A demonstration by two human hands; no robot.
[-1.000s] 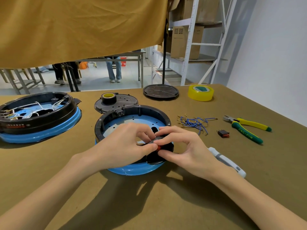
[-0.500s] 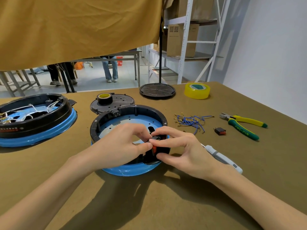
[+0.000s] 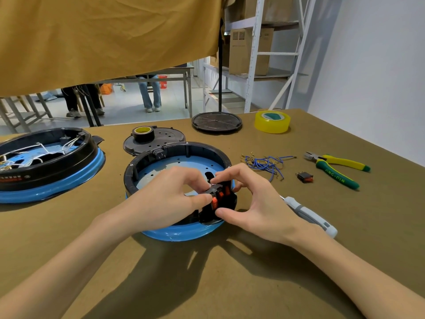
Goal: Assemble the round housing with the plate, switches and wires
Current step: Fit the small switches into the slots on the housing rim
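- Head view is showing the near rim of the round housing (image 3: 177,153) sitting largely hidden behind the left hand (image 3: 167,201) and the right hand (image 3: 259,203).
- Black switch block (image 3: 218,199), showing orange-red rockers, is sitting at that near rim, and how it is seating in the wall is hard to make out.
- Left fingers are curling over the block from the inside while the thumb is pressing its outer face, pinching it.
- Right forefinger is reaching over the top of the block and the thumb is lying against its lower outer face, clamping it from the other side.
- Screwdriver (image 3: 310,215) is lying partly behind the right wrist; a loose switch (image 3: 304,176), blue wires (image 3: 264,163) and pliers (image 3: 335,168) are lying well apart to the right.
- Second housing (image 3: 46,164) is being cut off at the left edge.
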